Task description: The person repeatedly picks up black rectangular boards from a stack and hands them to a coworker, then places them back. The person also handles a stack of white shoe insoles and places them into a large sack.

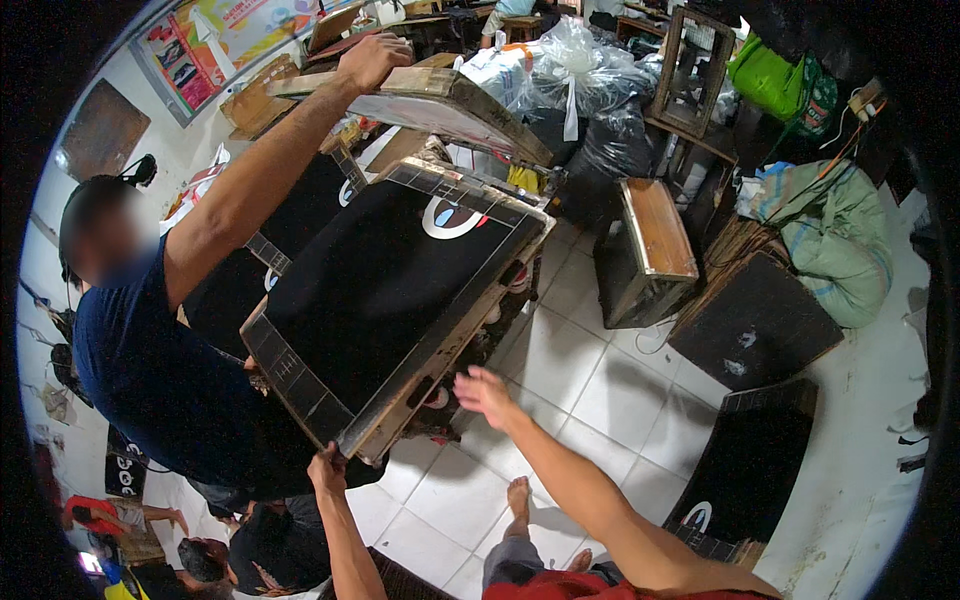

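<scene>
A large wooden-edged board [360, 290] lies tilted before me, covered with black cloth that bears a printed white and blue eye shape. Grey strips with ruled lines run along its border. At its near corner my left hand [325, 470] is closed on the edge. My right hand [485, 398] is off the board's right side, fingers stretched out, holding nothing. Across from me a co-worker in a dark blue shirt [140, 320] has one raised hand on a wooden frame [450, 100] standing tilted above the board's far end. The co-worker's other hand is mostly hidden.
More black cloth boards [225, 300] lie behind the first, to the left. Right of the white tiled floor [560, 350] stand a wooden box [655, 250], a black panel [757, 320] and a green sack [840, 240]. Plastic bags [580, 70] pile up at the back. Other people sit lower left.
</scene>
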A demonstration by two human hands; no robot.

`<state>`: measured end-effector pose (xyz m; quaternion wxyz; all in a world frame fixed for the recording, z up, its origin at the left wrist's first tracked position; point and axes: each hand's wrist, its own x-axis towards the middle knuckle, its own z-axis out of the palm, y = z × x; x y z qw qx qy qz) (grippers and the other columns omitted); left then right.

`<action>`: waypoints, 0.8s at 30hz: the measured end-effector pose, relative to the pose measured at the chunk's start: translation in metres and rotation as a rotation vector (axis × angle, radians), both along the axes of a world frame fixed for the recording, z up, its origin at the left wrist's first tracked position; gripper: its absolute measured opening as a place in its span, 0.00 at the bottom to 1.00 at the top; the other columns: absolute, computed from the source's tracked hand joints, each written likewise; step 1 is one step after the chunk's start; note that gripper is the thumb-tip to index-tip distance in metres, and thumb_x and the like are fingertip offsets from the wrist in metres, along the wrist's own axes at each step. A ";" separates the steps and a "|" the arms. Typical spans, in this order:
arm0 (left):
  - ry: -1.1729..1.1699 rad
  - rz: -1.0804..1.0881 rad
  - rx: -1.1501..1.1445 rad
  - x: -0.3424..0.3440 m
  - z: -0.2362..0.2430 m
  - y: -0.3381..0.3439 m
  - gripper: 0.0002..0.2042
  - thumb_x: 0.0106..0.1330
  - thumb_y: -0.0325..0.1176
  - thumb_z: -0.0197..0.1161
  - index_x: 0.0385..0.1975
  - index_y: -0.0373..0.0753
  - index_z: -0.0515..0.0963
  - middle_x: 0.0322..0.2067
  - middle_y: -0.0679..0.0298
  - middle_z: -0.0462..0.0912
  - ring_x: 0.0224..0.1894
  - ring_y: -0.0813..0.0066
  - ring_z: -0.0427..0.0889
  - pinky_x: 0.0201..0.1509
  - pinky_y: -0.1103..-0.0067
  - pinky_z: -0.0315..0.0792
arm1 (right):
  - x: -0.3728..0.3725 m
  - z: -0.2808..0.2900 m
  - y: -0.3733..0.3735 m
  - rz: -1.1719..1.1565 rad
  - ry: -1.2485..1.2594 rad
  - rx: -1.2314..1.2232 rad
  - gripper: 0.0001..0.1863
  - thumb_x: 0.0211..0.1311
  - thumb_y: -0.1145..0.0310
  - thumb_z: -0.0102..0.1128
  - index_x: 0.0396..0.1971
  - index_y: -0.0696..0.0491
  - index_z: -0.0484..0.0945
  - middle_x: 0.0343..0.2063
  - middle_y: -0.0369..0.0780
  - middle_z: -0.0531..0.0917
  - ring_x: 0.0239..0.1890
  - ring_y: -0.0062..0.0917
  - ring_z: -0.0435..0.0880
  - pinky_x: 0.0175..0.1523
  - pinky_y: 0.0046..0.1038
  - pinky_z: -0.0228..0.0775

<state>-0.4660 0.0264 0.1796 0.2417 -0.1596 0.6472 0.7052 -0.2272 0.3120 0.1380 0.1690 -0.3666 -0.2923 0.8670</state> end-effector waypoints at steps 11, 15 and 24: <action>-0.028 -0.321 0.024 0.135 0.077 0.026 0.03 0.57 0.27 0.60 0.29 0.37 0.75 0.22 0.68 0.75 0.21 0.79 0.69 0.26 0.82 0.62 | -0.012 0.025 0.071 -0.289 0.437 -0.110 0.12 0.44 0.81 0.57 0.32 0.55 0.72 0.30 0.37 0.76 0.35 0.27 0.76 0.46 0.31 0.68; 0.044 -0.342 -0.243 0.199 0.089 -0.030 0.14 0.55 0.34 0.65 0.37 0.34 0.74 0.28 0.66 0.76 0.27 0.79 0.73 0.30 0.81 0.66 | 0.121 0.065 0.018 -0.375 0.389 -0.022 0.17 0.40 0.82 0.53 0.36 0.57 0.72 0.31 0.38 0.76 0.36 0.26 0.75 0.46 0.29 0.68; 1.046 -0.684 -0.332 0.264 0.157 0.028 0.18 0.55 0.34 0.65 0.41 0.30 0.72 0.34 0.62 0.75 0.37 0.75 0.73 0.43 0.80 0.68 | 0.454 0.155 -0.161 -0.647 0.387 0.077 0.14 0.33 0.83 0.55 0.27 0.57 0.77 0.24 0.37 0.79 0.25 0.25 0.78 0.37 0.26 0.72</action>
